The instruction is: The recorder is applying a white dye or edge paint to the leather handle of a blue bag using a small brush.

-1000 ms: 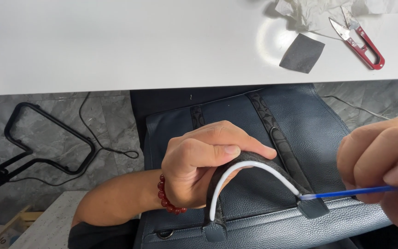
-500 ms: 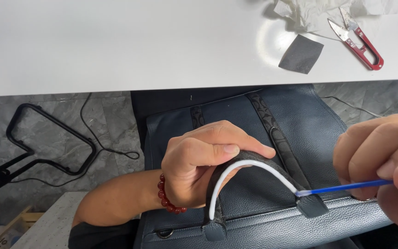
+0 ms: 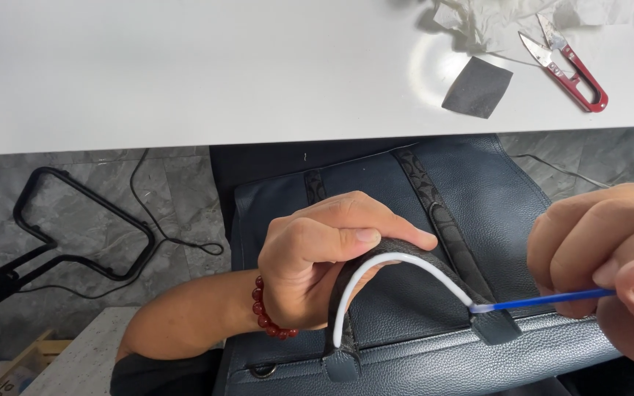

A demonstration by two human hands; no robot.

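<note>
The left hand (image 3: 317, 268) fingers wrap the stiff, arched bag handle (image 3: 398, 282) near its top while the right hand (image 3: 610, 275) fingers pinch a light, thin blue swab stick (image 3: 544, 300)

Up on the white counter (image 3: 185, 66), at the far right: red-handled thread snips (image 3: 566, 62), blades apart; just beside, a dark grey square patch (image 3: 477, 86); behind both, crumpled white paper (image 3: 493, 18). Down on the grey stone floor (image 3: 89, 176), at left: a black tube frame (image 3: 82, 224), with a thin black cable (image 3: 177, 238) looped beside. At bottom left, a wooden crate corner (image 3: 9, 367).
</note>
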